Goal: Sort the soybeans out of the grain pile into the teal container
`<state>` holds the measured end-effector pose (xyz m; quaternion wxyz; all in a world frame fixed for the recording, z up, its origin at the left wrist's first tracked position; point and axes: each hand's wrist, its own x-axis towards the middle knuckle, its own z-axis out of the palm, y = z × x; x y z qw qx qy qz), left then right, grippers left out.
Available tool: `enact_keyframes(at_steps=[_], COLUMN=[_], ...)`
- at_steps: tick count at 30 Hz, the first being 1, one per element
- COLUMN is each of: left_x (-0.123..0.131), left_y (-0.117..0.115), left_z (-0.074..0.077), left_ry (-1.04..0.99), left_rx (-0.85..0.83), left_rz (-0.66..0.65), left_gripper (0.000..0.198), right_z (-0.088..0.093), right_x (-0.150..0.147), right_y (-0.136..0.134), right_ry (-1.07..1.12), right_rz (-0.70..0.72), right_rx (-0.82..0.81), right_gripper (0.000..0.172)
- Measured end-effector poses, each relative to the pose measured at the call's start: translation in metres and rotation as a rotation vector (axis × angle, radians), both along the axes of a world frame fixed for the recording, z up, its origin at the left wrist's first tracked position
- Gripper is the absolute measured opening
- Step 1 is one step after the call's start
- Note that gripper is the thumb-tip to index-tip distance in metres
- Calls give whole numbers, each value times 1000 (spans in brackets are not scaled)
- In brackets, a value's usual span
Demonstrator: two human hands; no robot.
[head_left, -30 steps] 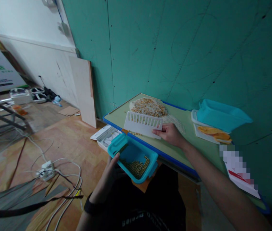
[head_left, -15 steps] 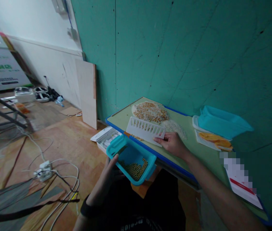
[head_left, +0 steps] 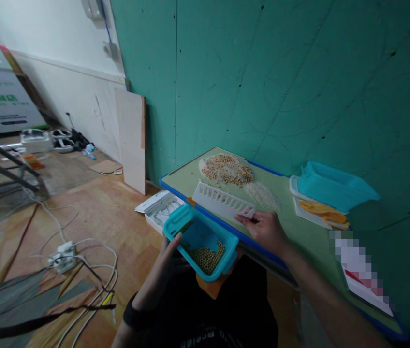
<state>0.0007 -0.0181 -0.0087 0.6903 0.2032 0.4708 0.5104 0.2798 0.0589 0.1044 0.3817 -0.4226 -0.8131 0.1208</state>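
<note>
My left hand [head_left: 171,251] grips the near left rim of a blue plastic basin [head_left: 194,231], held just below the table's front edge. Round yellowish beans [head_left: 208,258] lie in its near end. In my right hand [head_left: 266,231] is a white slotted plastic strip [head_left: 219,202], its row of slots turned up and its long side at the table edge above the basin. Behind the strip, a pile of beans mixed with white grains [head_left: 226,169] spreads over the green tabletop [head_left: 186,180]. A patch of mostly white grains [head_left: 263,193] lies to its right.
A second blue basin [head_left: 337,186] stands tilted at the table's right side, beside a white tray [head_left: 310,214] with an orange cloth [head_left: 326,212]. An open white box [head_left: 159,210] sits left of the table. Cables and a power strip [head_left: 63,256] lie on the floor.
The white strip has moved toward the table's front edge and slightly right, with my right hand. Beans seen at the edge are no longer visible there. The held basin has shifted slightly right.
</note>
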Motion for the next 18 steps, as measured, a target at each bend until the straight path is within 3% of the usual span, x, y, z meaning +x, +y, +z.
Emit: enact_keyframes(at_steps=[5,9,12,18], left_x=[4,7,9,13], left_y=[6,10,9,3], left_z=[-14,-28,-28,-6], left_ry=[-7,3,10,4], left_rx=[-65,-106,-101,-93], left_rz=[-18,-16,-18,-21], left_gripper=[104,100,99,90], right_z=[14,9,2,-7], right_x=[42,75,85,66], right_y=[-7,-29,-47,-77], right_ry=[-57,-196,-284,-264], right_rz=[-251,-389,-390,-251], right_rx=[68,148,177,252], right_gripper=[30,41,41,34])
